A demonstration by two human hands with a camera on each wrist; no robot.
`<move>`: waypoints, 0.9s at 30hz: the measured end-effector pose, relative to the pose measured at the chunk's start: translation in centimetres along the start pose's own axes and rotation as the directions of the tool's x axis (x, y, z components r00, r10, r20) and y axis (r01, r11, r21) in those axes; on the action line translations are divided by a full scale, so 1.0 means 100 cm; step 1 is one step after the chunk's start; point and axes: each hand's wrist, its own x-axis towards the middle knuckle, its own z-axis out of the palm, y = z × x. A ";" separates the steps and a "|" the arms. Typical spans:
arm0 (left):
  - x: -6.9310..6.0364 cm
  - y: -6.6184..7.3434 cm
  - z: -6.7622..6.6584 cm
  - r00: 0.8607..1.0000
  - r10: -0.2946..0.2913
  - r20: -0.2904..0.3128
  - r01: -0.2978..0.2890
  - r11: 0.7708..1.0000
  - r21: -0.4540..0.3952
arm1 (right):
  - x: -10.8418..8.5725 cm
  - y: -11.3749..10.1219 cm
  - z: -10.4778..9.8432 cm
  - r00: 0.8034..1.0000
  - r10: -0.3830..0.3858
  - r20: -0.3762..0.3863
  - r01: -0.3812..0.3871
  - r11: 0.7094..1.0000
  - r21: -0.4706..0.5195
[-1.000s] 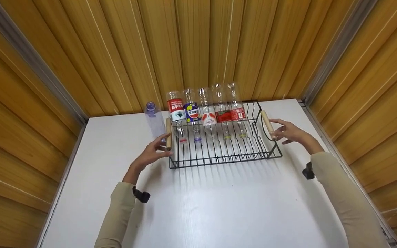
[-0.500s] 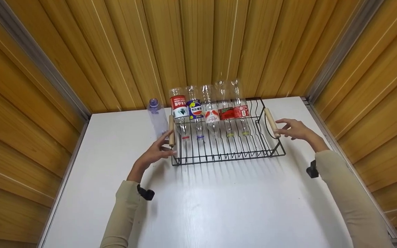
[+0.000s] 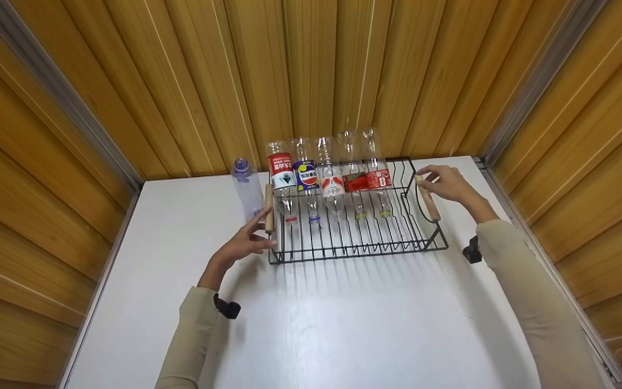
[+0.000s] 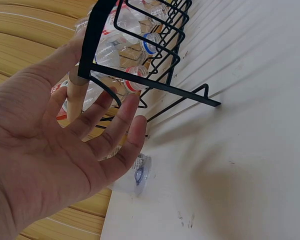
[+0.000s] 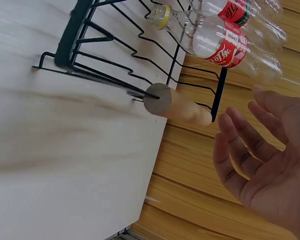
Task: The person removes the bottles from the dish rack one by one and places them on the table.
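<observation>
A black wire rack [image 3: 365,250] with wooden handles at both ends stands on the table. Several clear plastic bottles lean in a row in it, necks down, among them a red-labelled one [image 3: 282,168] at the left and another red-labelled one [image 5: 229,47] at the right. My left hand [image 3: 241,243] is at the left handle [image 3: 269,208], its fingers loosely bent and not closed round it. My right hand [image 3: 447,182] hovers by the far end of the right handle [image 3: 428,201]; the right wrist view shows its fingers apart from the wood.
A purple-tinted bottle [image 3: 247,186] stands outside the rack, just left of it. The white table [image 3: 343,335] ends at ribbed wood-coloured walls [image 3: 311,65] behind and on both sides.
My right hand has moved from the near part of the right handle to its far end. My left hand stays at the left handle. Rack and bottles keep their places.
</observation>
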 end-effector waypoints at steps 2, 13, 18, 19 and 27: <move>0.000 0.000 0.001 1.000 -0.001 -0.001 0.001 1.000 -0.005 | 0.007 -0.003 0.003 1.000 -0.008 0.005 0.008 1.000 0.017; 0.000 0.000 0.000 1.000 -0.005 0.004 0.005 1.000 -0.021 | 0.037 -0.014 0.040 0.982 0.077 0.175 -0.111 0.974 0.197; 0.001 0.001 -0.001 1.000 -0.014 0.007 0.014 1.000 -0.013 | 0.046 -0.015 0.054 0.962 0.113 0.249 -0.180 0.947 0.264; 0.001 0.001 -0.001 1.000 -0.011 0.007 0.012 1.000 -0.011 | 0.048 -0.015 0.055 0.959 0.121 0.257 -0.192 0.942 0.274; 0.002 -0.002 -0.003 1.000 -0.009 0.014 0.009 1.000 -0.020 | 0.056 -0.018 0.065 0.942 0.137 0.306 -0.238 0.917 0.321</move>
